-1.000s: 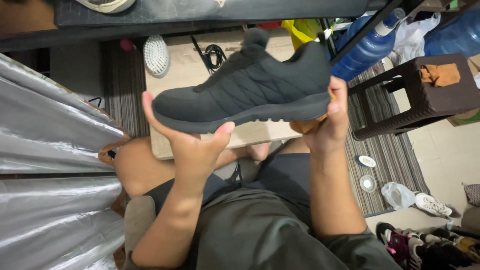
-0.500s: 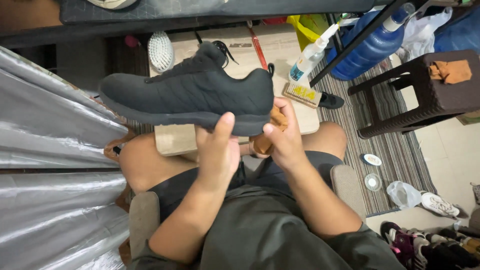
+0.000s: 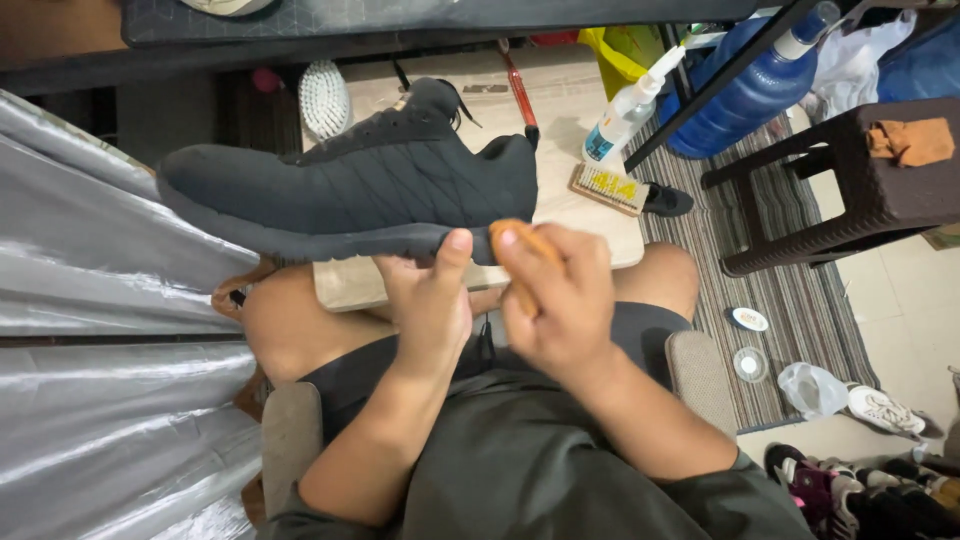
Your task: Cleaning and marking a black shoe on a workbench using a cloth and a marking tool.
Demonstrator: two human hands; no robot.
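Black sneaker held side-on above the lap, toe pointing left, sole downward. Left hand grips it from beneath, thumb up against the sole edge near the heel. Right hand presses an orange-brown cloth to the sole at the heel. Behind the shoe: low wooden board carrying a white bristle brush, a red-handled tool, a spray bottle and a wooden scrub brush. Dark stool at right on a striped rug.
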